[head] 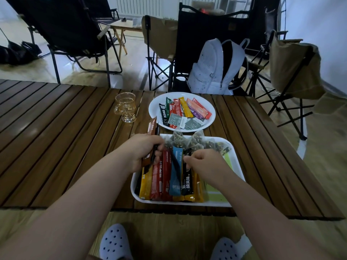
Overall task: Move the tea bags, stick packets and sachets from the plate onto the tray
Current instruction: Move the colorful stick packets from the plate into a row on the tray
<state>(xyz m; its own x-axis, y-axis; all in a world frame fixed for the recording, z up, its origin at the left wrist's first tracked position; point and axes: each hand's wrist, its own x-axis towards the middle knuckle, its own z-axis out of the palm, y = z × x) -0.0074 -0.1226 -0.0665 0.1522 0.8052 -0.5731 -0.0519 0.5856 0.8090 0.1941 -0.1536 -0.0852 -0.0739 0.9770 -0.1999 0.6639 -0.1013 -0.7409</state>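
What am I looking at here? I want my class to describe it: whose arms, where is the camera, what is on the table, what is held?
No machine: these are a person's bare arms, filmed by one head-worn camera looking down. On the wooden table stand a glass cup, a white plate with stick packets and sachets, and, nearer, a white tray with more packets and tea bags. The left hand grips brown packets over the tray's left edge; the right hand pinches the top of a black packet in the tray.
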